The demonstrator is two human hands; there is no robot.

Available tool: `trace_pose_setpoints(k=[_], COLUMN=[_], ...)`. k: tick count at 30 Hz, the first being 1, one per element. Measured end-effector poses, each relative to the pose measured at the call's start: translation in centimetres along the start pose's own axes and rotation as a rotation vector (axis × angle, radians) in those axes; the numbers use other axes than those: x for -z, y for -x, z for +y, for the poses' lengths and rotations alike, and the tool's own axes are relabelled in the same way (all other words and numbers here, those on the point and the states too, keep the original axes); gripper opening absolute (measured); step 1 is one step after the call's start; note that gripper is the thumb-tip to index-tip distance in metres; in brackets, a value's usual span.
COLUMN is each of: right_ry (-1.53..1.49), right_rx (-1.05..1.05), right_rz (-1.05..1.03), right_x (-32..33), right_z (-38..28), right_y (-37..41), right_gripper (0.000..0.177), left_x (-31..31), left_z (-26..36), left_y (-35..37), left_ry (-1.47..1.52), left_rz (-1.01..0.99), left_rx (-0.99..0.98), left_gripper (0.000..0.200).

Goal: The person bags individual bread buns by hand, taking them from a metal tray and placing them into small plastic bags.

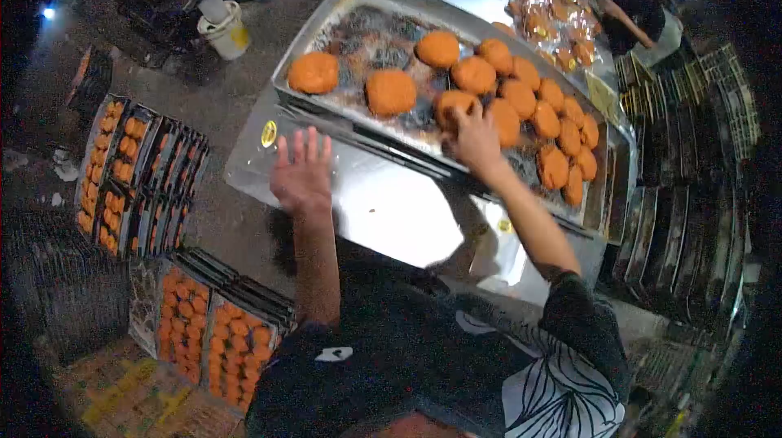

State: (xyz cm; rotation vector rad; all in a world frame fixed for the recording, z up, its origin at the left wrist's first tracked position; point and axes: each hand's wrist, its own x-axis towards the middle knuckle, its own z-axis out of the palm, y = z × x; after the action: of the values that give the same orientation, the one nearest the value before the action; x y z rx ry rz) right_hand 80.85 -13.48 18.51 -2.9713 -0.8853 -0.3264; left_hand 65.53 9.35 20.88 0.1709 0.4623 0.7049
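Looking down from your head cam, you've got your right hand in among the round orange-brown buns, with the fingers on one bun near the front edge of the big metal tray. Can't tell if you've actually got a grip on it or you're just touching the top, since your own fingers hide part of it. That bun sits right beside another bun to its right, and most of the others bunch up toward the right end of the tray.

Your left hand is wide, fingers up and a bit apart, palm showing, nothing in it. It's over the shiny metal counter, just in front of the tray's near edge. Closest buns to it are the left-end bun and the lone bun, each with bare tray around it. You've also got a yellow sticker on the counter next to that hand.

Past the tray there's a pile of shiny wrapped buns, with another person beside it at upper right. Over on your left, racked trays of buns stand on the floor, plus a whitish bucket further back.
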Motion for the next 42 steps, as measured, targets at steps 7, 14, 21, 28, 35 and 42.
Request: trace_pose_setpoints(k=[7,14,21,28,35,42], right_ry=[-0.557,-0.654,-0.488,-0.666,-0.956,-0.781], right_rx=[0.049,0.089,-0.308,-0.466,-0.292,-0.496], right_rz=[0.537,0.667,0.802,0.771,0.628,0.357], right_x=[4.9,11.4,11.5,12.2,8.4,6.3], right_z=[-1.9,-2.9,1.3,0.7,3.8,9.4], right_y=[2.5,8.7,12.0,14.1,17.5,18.1], right_gripper=[0.039,0.079,0.094,0.098,0.071,0.033], left_x=[-2.1,-4.4,-5.5,-3.8,-2.6,1.3], left_z=[-2.1,-11.0,-18.1,-19.6,-21.0,-21.9], left_y=[0.0,5.0,13.0,13.5,15.2,17.5], left_ry=[0.061,-0.201,-0.609,-0.562,-0.638,-0.875], left_rz=[-0.075,-0.532,-0.852,-0.631,-0.573,-0.639], left_rx=[-0.122,0.268,-0.005,0.665,0.793,0.727], left_gripper=[0.070,0.057,0.044,0.048,0.033,0.019])
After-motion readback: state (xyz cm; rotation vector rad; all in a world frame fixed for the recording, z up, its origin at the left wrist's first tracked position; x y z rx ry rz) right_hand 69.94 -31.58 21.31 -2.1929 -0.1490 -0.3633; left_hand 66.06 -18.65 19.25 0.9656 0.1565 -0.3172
